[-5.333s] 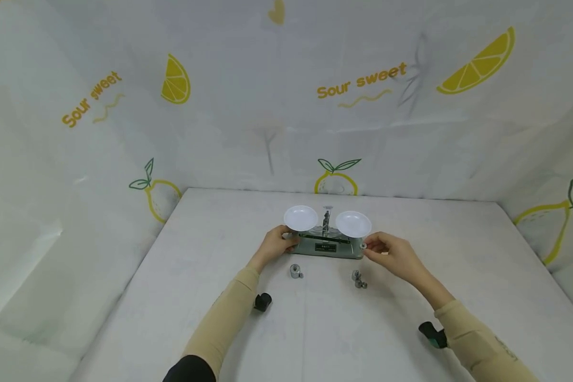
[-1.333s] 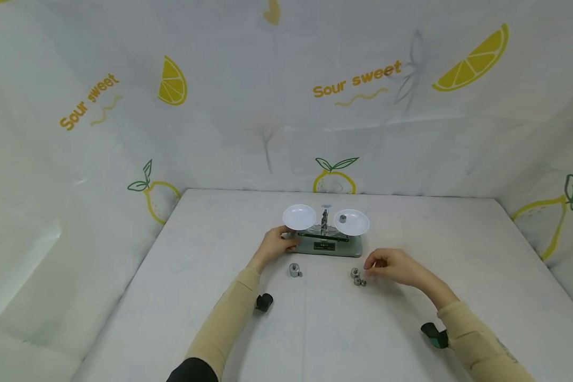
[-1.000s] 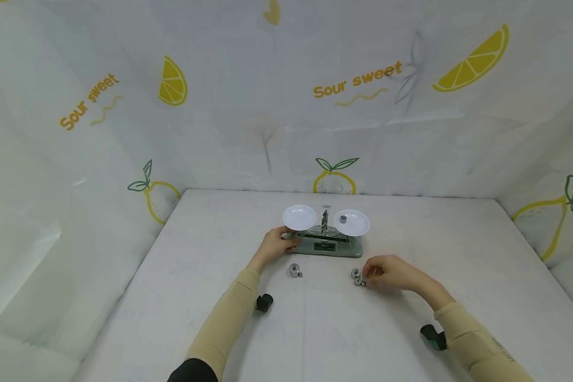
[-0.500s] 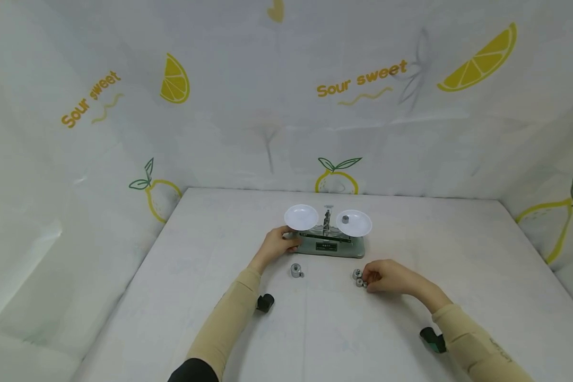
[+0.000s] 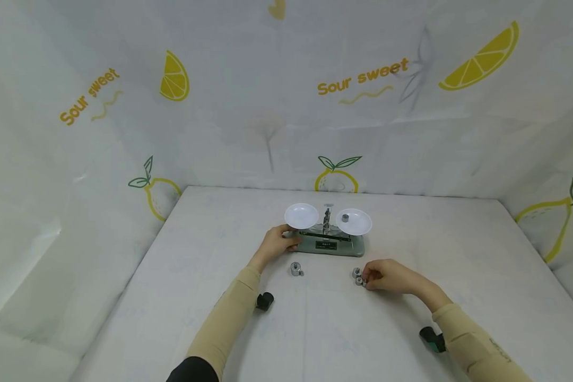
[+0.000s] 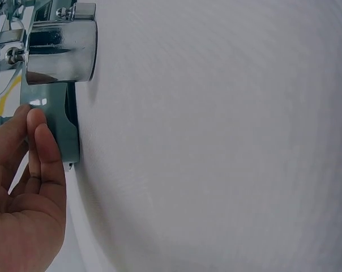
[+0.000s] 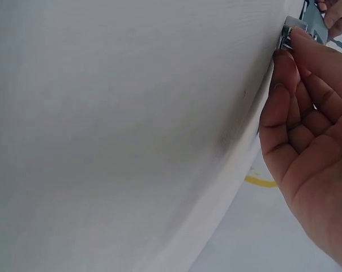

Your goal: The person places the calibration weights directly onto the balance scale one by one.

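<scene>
A green-based balance scale stands towards the back of the table, with white left pan and right pan. One metal weight sits in the right pan. My left hand holds the left end of the base. My right hand pinches a small weight at the table, mostly hidden by the fingertips. Beside it stand a larger weight and a smaller weight. In the right wrist view, the thumb and index fingertips meet near a shiny weight.
In front of the scale's left half are a large weight and a tiny weight, close together. The white table backs onto a lemon-printed sheet. Black wrist devices sit at both forearms.
A weight has come to lie in the right pan. My right hand has gone from the scale's right end down to the weights on the table. The left hand has stayed put.
</scene>
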The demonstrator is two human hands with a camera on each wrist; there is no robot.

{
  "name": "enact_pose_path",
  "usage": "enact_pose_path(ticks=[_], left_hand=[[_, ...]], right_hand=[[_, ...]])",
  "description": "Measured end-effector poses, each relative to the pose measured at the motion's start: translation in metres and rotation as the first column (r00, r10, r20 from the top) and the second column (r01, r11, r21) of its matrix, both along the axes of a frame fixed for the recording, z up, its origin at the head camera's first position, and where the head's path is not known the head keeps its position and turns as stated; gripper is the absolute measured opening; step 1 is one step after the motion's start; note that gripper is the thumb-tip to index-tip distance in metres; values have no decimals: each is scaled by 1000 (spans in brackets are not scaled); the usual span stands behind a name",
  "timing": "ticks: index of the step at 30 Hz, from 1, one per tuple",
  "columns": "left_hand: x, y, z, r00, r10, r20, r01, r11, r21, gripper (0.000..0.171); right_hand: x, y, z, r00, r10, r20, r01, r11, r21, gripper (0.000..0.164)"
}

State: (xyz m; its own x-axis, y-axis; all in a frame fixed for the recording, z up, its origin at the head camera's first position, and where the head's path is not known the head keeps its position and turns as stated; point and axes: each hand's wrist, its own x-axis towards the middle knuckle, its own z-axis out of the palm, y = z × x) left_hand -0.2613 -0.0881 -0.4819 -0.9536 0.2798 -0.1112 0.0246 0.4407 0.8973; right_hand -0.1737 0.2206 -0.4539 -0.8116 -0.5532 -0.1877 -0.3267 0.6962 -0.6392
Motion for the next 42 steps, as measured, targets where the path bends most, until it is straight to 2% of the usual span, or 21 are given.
enact_pose_path(ticks=[21, 29, 42], left_hand=[[2, 0, 4, 1000, -1, -6, 1, 1000, -5, 43], [1, 1, 2, 1000, -2, -5, 2, 1000, -8, 43], [1, 0, 1, 1000, -6, -19, 6, 1000, -13, 42]], right_hand=[[0, 6, 4, 1000, -13, 21, 14, 1000, -24, 12], [-1, 9, 10, 999, 0, -41, -3, 997, -73, 11], [-3, 14, 30, 989, -77, -123, 51, 978, -204, 11]])
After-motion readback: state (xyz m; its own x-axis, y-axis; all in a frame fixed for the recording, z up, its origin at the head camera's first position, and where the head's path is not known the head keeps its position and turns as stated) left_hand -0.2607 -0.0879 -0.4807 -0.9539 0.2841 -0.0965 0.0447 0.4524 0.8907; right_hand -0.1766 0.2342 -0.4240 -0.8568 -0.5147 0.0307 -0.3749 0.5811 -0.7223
